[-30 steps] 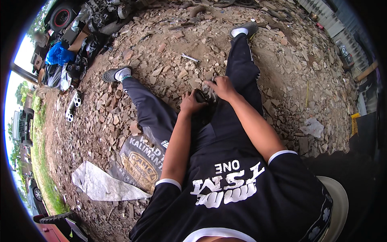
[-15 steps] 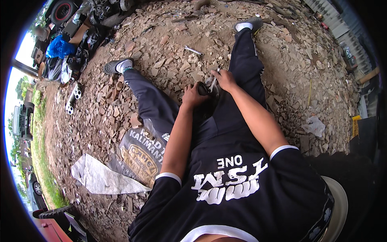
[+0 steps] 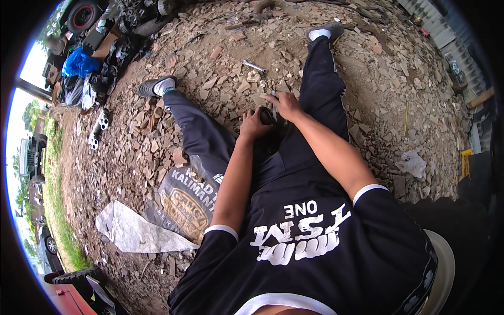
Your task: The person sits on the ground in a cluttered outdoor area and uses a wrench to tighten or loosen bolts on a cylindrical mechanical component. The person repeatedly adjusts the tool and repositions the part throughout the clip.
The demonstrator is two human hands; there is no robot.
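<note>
Between my outstretched legs sits a dark, rounded mechanical part (image 3: pixel 268 116), its shape largely hidden by my hands and the shade. My left hand (image 3: pixel 255 126) is wrapped round the near left side of it. In my right hand (image 3: pixel 286 105) is a slim silvery wrench (image 3: pixel 274 109), pinched by its far end while its near end meets the part. A second wrench (image 3: pixel 254 66), combination type, lies loose on the rubble beyond my hands, nearer my left foot than my right.
Broken tile rubble (image 3: pixel 210 84) covers the ground. To the left lie a white sheet (image 3: pixel 136 231), a printed dark mat (image 3: pixel 178 202) and a silvery pipe-like part (image 3: pixel 97 128). A blue plastic bag (image 3: pixel 80 63) tops a heap at far left. Right, a clear plastic bag (image 3: pixel 411 164).
My right hand has swung left, carrying the wrench's far end with it, so the wrench now stands straighter in view. My left hand stays on the dark part.
</note>
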